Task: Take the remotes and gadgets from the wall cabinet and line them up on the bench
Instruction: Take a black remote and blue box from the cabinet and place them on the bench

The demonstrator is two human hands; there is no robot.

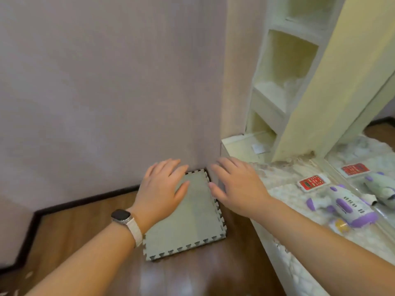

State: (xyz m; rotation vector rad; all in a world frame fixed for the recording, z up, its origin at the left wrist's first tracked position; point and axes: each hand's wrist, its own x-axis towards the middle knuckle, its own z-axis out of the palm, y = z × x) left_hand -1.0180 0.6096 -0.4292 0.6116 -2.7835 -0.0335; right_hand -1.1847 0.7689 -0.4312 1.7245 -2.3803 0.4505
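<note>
Gadgets point(346, 207), glossy purple-white plastic, lie on the quilted bench point(299, 248); both hands point(162, 189) spread empty.

Grey foam puzzle mat point(190, 214) flat on wood floor point(70, 236), in corner w/ mauve wall point(106, 82).

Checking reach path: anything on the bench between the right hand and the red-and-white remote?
Head view: between the right hand and the red-and-white remote, only bare pale lace covering on the bench. No object lies in between.

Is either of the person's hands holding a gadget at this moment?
No. The left hand and right hand are both open and empty, while the purple-and-white gadget lies on the bench.
</note>
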